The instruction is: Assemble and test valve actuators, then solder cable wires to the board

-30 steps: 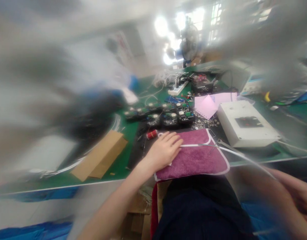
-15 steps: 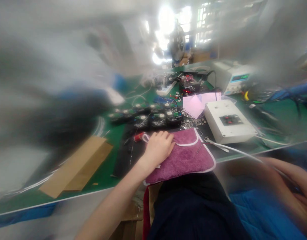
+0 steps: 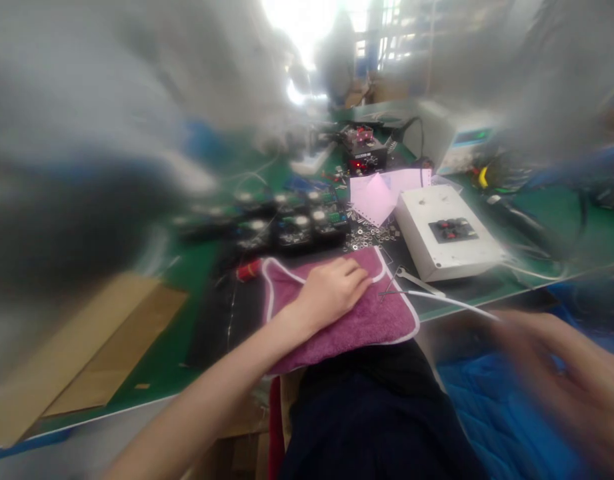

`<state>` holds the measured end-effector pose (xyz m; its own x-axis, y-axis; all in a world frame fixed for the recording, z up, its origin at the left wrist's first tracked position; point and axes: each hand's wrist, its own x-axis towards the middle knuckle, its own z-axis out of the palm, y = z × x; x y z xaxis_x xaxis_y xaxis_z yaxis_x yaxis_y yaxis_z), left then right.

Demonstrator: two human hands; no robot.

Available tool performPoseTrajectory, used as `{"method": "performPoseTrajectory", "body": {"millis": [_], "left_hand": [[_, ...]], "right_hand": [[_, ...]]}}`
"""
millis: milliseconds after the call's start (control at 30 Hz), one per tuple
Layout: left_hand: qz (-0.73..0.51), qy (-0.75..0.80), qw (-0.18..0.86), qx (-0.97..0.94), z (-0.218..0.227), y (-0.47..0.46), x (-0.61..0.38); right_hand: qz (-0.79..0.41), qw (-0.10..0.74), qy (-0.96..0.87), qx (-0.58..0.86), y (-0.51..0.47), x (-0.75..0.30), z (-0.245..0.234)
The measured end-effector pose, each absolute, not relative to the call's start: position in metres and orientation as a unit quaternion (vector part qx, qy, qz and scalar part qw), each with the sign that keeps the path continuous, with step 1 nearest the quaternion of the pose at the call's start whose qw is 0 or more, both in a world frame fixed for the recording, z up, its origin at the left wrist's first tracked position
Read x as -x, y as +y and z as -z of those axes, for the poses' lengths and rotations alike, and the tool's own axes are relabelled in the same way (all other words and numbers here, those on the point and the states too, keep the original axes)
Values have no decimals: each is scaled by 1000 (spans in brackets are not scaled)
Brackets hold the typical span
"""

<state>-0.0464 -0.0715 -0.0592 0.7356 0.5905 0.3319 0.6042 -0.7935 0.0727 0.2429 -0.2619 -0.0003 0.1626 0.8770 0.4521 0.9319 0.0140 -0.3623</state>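
Note:
A purple cloth (image 3: 381, 320) with white edging lies folded over at the front edge of the bench. My left hand (image 3: 334, 287) presses down on it, its fingers curled together into the fabric. My right hand (image 3: 541, 360), smeared by motion, is off the bench edge at the right and closed round a white cable (image 3: 457, 304). The cable's thin split wire ends reach over the right part of the cloth, near my left fingertips. An open-ended wrench (image 3: 421, 283) lies just beyond the cloth. Left of the cloth is a red spool-like piece (image 3: 249, 270).
A white box (image 3: 444, 230) with a black terminal panel stands at right. Behind the cloth are loose metal bits (image 3: 369, 237), pink paper (image 3: 379, 197) and several black circuit modules (image 3: 294, 230). Cardboard (image 3: 107, 360) lies at left. A bench instrument (image 3: 467, 140) stands farther back.
My left hand has slid right across the cloth, and more of the cloth's left corner shows. My right hand has shifted left with the cable, whose wire ends stay over the cloth. The view has turned somewhat.

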Motion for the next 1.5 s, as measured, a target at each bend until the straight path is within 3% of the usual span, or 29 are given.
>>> {"method": "performPoseTrajectory", "body": {"millis": [100,333,600,733,933,1067,1200,1367,1500], "left_hand": [[190,-290,-6,938,55,-82,71],[137,-454,68,878,38,-79,158],[177,-562,40,807,46,-84,178],[166,-587,47,791,47,-82,171],[254,-537,27,804,51,-85,189],[206,-461,43,862,51,-94,212],[180,-450,-8,875,39,-104,221],[256,-486,-83,831,20,-95,197],[117,-459,-18,880,25,-68,165]], "right_hand": [[28,296,-667,683,-256,-250,9],[25,305,-733,608,-230,-252,26],[37,216,-779,588,-207,-245,47],[-41,200,-824,528,-185,-204,32],[23,157,-875,457,-156,-163,43],[71,118,-871,472,-155,-160,60],[66,114,-864,486,-158,-161,59],[69,102,-858,499,-154,-161,56],[44,135,-839,525,-159,-161,51]]}}
